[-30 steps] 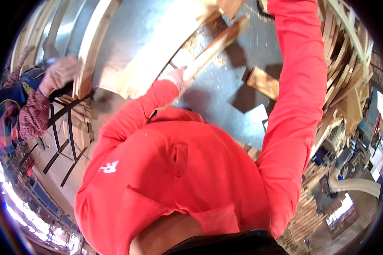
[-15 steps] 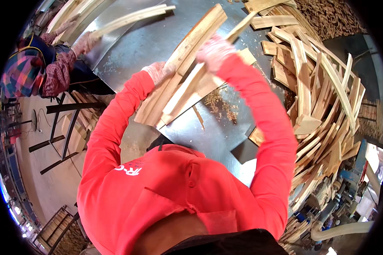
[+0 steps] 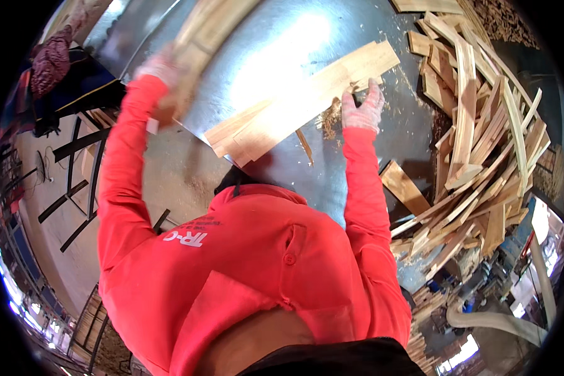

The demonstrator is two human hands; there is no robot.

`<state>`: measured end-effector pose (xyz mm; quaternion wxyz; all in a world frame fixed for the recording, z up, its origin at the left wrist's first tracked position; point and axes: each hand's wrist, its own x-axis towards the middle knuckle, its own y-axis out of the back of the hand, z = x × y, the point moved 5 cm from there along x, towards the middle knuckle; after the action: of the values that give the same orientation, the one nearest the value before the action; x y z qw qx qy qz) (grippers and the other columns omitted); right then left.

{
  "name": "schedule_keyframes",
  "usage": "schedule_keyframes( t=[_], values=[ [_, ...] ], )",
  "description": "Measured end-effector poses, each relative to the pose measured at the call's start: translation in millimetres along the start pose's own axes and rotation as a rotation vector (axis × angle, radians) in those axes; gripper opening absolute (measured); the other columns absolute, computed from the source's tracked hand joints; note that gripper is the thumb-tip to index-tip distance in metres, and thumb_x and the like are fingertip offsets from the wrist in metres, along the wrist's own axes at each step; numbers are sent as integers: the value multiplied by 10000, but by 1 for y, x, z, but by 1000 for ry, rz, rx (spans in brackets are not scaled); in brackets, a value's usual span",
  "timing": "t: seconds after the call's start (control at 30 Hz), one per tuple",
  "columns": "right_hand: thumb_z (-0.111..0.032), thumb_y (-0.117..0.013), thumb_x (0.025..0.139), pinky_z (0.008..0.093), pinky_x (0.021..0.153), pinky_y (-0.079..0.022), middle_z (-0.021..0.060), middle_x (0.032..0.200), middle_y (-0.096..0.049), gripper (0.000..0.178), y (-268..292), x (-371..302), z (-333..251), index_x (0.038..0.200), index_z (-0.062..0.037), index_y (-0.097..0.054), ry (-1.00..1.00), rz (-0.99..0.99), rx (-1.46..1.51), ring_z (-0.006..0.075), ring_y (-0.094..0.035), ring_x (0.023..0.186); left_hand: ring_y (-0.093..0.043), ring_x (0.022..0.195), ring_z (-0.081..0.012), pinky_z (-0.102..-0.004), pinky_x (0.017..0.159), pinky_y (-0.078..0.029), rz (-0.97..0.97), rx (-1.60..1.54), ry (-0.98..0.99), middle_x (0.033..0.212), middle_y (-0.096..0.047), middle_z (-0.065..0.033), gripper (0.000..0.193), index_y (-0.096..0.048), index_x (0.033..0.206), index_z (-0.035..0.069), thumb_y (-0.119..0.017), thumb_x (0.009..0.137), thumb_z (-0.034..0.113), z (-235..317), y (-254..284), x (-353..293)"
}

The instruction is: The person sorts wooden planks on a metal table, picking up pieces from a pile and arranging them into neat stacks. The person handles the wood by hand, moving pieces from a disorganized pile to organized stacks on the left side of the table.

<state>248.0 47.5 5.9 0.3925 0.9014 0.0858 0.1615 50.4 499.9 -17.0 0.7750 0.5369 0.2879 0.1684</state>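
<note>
At the upper left, my gloved left hand (image 3: 160, 67) is closed at the edge of several long wooden boards (image 3: 200, 56), which are blurred by motion and run past the top of the picture. On the metal table (image 3: 307, 166), flat pale planks (image 3: 307, 94) lie slantwise, overlapping at their near left end. My gloved right hand (image 3: 362, 114) is beside their right lower edge, with fingers and thumb apart and nothing between them. Below the planks lie a thin wood splinter (image 3: 304, 147) and a small heap of shavings (image 3: 331, 119).
A large loose pile of wood strips (image 3: 467, 138) fills the right side, with a short board (image 3: 405, 188) at its near edge. Another person's patterned sleeve (image 3: 51, 56) shows at the upper left. A black metal frame (image 3: 75, 156) stands on the floor at left.
The long boards moved from the middle to the upper left with my left hand. My right hand came away from the wood and moved down and right, uncovering the flat planks.
</note>
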Motion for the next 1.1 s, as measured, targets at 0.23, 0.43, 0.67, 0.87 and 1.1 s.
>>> schedule_keyframes(
  t=[0.23,0.43,0.67,0.87,1.1],
  values=[
    [-341,-736,763,479,1022,-402,212,1302,-507,718,3,-53,18,1373,-118,-431,-27,-202,-200,398,-480,1217,-531,1193,-352,-429,1004,-420,-6,381,124,1316,-528,-169,695,-290,1445,227,-625,862,400,-73,13,71],
    [-135,-639,877,368,939,-479,206,1235,-575,542,-48,-105,48,1366,-30,-432,-509,-171,345,272,-577,1143,-511,1187,-330,-464,968,-439,231,-191,-239,1301,-500,-218,830,-360,1402,56,-740,757,413,123,34,-33],
    [-160,-586,937,309,752,-543,118,1062,-628,448,-65,-138,11,1343,-10,-473,-988,-499,882,177,-614,826,-326,1340,-380,-513,1018,-354,-255,294,-357,1455,-301,-227,936,-227,1486,178,-724,700,291,235,-109,-146],
    [-222,-625,918,275,704,-522,58,975,-589,474,-89,-162,10,1318,-20,-471,-904,-400,1263,136,-578,788,-577,1100,-303,-412,943,-475,-836,-998,-290,1238,-547,-169,741,-375,1402,48,-720,774,234,212,-91,-105],
    [-167,-662,890,303,782,-532,68,1079,-653,422,-27,-126,-29,1248,16,-533,-793,-460,1157,198,-636,935,-630,992,-196,-301,868,-496,-743,-1572,72,1102,-652,-101,412,-572,1239,9,-627,917,260,239,-127,-120]
  ],
)
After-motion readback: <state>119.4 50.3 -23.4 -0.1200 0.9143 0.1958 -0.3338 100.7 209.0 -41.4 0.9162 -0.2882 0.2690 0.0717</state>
